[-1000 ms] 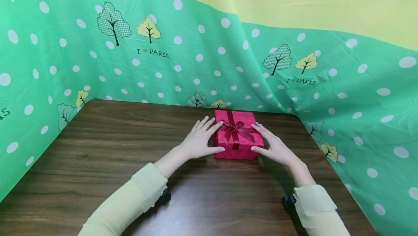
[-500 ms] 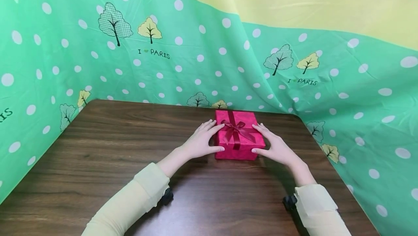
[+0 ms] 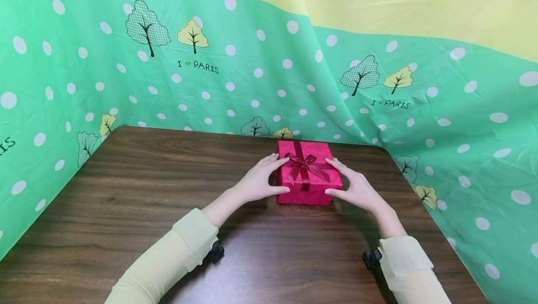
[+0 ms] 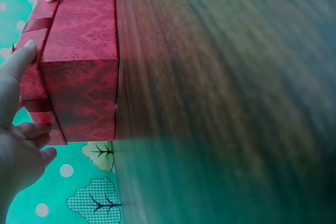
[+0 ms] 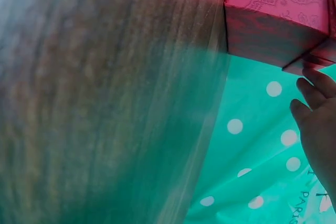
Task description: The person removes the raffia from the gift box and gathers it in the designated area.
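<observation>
A crimson gift box [image 3: 303,197] with a patterned surface sits on the dark wooden table near its back edge. Dark red ribbon crosses its lid [image 4: 32,80] and is tied in a bow [image 3: 306,165] on top. At the box's left side, my left hand [image 3: 257,181] holds the lid, thumb at the front and fingers along the side. My right hand [image 3: 359,188] holds the opposite side the same way, its fingertips at the lid's edge in the right wrist view. The lid's seam shows as a dark line on the box body [image 4: 81,95], with no gap.
Wood-grain table [image 3: 138,192] stretches to the left and in front of the box. Directly behind rises a green, dotted cloth [image 3: 235,94] with printed trees, which also hangs along both sides. Dark wrist cameras sit below the cuffs of both light sleeves [image 3: 168,257].
The spread fingers of my left hand have drawn in against the box's side. My right hand has stayed almost still, and the box has kept its place on the table.
</observation>
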Demonstrator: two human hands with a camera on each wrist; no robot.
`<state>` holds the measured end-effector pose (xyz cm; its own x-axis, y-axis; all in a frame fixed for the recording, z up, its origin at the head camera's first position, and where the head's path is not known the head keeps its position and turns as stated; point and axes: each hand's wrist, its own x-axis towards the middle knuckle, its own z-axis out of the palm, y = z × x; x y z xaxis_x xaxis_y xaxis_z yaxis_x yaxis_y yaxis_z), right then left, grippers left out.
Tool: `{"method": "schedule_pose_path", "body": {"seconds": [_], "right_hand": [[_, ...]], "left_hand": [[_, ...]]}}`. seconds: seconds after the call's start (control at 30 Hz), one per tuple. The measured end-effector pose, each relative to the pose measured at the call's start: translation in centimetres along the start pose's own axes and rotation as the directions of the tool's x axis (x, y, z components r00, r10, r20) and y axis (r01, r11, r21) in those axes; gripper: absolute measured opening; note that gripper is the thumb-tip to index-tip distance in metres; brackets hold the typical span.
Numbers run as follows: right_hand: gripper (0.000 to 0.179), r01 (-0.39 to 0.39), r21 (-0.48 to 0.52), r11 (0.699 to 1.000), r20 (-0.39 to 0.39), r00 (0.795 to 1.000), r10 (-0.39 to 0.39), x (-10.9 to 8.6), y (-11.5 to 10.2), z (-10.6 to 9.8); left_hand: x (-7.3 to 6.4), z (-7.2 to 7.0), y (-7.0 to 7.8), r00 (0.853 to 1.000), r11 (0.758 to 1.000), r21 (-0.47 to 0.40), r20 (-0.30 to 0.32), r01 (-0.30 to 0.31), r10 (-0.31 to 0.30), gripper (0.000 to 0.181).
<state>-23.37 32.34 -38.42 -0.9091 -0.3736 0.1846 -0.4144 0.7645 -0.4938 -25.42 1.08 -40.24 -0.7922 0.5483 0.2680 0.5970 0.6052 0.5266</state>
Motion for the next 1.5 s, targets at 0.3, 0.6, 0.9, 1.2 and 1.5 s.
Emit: {"method": "schedule_pose_path", "body": {"seconds": [0.3,0.6,0.9,1.2,1.5], "right_hand": [[0.088,-0.012,0.021,1.000,0.005,1.000,0.012,0.0,-0.2,-0.2],[0.087,-0.002,0.019,1.000,-0.003,1.000,0.002,0.1,-0.2,-0.4],[0.085,0.006,0.007,1.000,-0.015,1.000,-0.006,0.1,-0.2,-0.7],[0.086,-0.005,0.039,0.999,-0.009,1.000,0.006,0.0,-0.1,-0.6],[0.085,-0.006,0.023,1.000,-0.039,0.999,0.007,0.3,-0.4,-1.1]], "left_hand": [[0.2,-0.1,0.0,1.000,1.000,-0.023,-0.017,-0.016,0.015,0.079],[0.3,-0.4,0.0,1.000,0.999,-0.029,-0.023,-0.020,0.019,0.079],[0.4,-0.5,0.0,1.000,1.000,-0.021,-0.016,-0.005,0.005,0.080],[0.5,-0.9,0.3,1.000,0.999,-0.036,-0.018,0.005,-0.006,0.079],[0.7,-1.7,0.8,1.000,0.999,-0.050,-0.021,0.011,-0.012,0.078]]}}
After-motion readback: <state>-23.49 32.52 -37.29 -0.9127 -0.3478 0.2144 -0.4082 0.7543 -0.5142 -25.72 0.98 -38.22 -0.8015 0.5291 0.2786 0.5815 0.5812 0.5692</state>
